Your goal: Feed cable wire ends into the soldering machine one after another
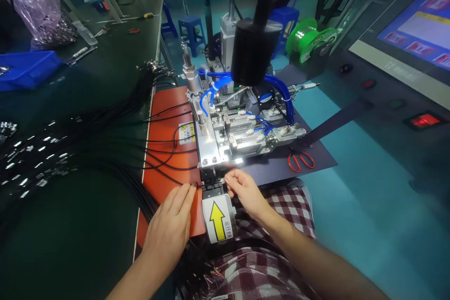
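My left hand (pixel 173 213) rests over the orange plate (pixel 165 122), its fingers together on a thin black cable (pixel 198 187). That cable runs right into a slotted dark fixture (pixel 213 188) at the near end of the machine (pixel 239 136). At the fixture's right side my right hand (pixel 246 192) is closed in a pinch on the shiny tip of the cable; the fingertips partly hide it. Several other black cables (pixel 168 152) lie across the orange plate into the machine's left side. Just below the fixture is a white label with a yellow arrow (pixel 218 221).
Bundles of black cables (pixel 123 103) with metal ends cover the dark bench (pixel 70 234) at left, near a blue tray (pixel 31 70). Red-handled scissors (pixel 300 162) lie right of the machine. A control panel (pixel 404 75), a green spool (pixel 305 40) and a hanging black cylinder (pixel 255 51) stand around it.
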`<state>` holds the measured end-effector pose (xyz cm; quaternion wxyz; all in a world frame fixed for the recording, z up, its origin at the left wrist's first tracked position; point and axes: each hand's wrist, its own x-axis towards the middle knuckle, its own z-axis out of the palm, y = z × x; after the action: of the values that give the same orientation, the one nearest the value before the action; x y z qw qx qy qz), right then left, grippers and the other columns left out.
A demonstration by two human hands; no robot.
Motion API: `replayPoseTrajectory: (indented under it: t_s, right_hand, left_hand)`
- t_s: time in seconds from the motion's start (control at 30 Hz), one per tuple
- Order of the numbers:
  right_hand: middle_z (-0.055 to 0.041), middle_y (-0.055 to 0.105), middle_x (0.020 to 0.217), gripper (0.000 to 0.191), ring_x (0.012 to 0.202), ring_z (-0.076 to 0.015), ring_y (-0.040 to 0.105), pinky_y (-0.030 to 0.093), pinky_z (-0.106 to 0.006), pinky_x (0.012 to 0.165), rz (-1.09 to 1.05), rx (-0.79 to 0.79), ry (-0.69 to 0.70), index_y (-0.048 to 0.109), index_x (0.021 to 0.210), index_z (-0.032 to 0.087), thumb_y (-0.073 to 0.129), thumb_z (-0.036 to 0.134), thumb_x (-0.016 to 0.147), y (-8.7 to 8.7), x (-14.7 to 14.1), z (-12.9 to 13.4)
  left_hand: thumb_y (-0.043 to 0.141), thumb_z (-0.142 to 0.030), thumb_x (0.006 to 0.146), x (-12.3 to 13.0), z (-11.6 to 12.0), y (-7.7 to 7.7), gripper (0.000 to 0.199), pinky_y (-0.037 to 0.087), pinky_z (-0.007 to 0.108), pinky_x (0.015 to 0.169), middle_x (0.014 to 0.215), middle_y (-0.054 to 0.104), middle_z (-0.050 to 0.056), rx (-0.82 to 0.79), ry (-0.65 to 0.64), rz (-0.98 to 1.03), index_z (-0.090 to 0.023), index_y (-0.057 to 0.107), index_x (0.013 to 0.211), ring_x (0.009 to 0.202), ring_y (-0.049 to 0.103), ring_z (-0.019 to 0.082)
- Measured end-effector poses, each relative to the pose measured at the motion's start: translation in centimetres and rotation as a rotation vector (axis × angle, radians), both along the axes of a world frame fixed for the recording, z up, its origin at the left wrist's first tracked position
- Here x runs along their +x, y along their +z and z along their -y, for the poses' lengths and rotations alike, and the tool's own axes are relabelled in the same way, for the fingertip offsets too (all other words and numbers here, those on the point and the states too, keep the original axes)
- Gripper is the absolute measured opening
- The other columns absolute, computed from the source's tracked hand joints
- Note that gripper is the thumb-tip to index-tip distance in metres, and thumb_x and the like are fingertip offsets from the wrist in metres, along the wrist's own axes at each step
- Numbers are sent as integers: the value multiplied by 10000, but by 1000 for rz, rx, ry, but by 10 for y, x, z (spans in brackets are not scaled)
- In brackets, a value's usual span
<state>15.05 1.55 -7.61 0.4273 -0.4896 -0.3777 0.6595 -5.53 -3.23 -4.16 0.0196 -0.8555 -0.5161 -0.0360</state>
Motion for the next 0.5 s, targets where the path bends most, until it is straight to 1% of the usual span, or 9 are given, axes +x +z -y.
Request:
replayPoseTrajectory:
  t_s: [0.13, 0.23, 0.3, 0.5]
  right_hand:
    - [47, 485, 584, 362, 482, -100, 449, 358, -251, 517, 20, -22, 3, 488, 683, 186, 558, 528, 781, 0, 2, 0]
    - [27, 513, 622, 416, 496, -107, 474, 373, -256, 527, 20, -24, -13, 539, 747, 170, 492, 578, 808, -1, 8, 1]
    - [30, 511, 617, 424, 493, -108, 476, 373, -256, 528, 28, -21, -47, 557, 781, 167, 493, 586, 806, -2, 13, 3]
    - [31, 511, 597, 383, 490, -111, 465, 359, -255, 519, 38, -42, -105, 561, 755, 170, 565, 552, 778, -8, 27, 12]
  left_hand:
    - [379, -68, 803, 4, 0, -3, 498, 455, 451, 936, 1283, 531, 151, 57, -3, -73, -117, 455, 1293, 1148, 506, 312]
    - [379, -69, 796, 3, 0, -3, 501, 461, 443, 929, 1267, 548, 149, 72, -10, -82, -115, 462, 1287, 1136, 518, 306]
    - [377, -67, 794, 2, 0, -3, 504, 463, 438, 926, 1263, 552, 148, 74, -9, -81, -114, 460, 1290, 1136, 519, 301]
    - [376, -82, 805, 0, 1, -7, 491, 477, 432, 904, 1254, 556, 148, 82, -5, -62, -123, 465, 1287, 1127, 524, 295]
